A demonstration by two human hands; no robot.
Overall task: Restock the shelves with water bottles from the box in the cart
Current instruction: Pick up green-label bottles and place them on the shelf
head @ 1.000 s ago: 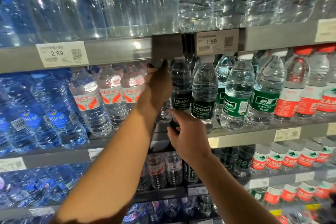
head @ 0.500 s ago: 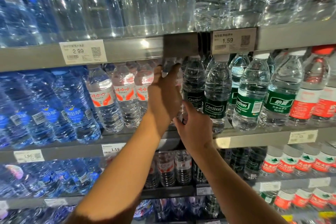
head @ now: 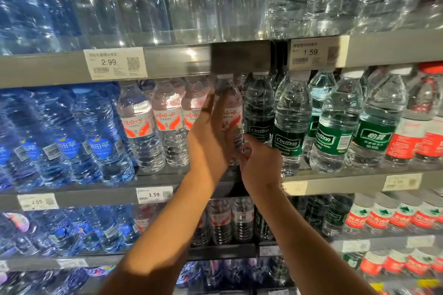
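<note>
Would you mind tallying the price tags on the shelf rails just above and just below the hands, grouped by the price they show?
Tags reading 2.99: 1
Tags reading 1.59: 2
Tags too blurred to read: 3
Total: 6

Light falls from above, scattering white glare over the large clear bottles (head: 148,2) on the top shelf and a bright spot on the shelf rail (head: 177,60). Lower shelves sit dim and shadowed. Wide-angle distortion bows the shelf lines, and the edges blur, softening the price tags (head: 115,63).
</note>
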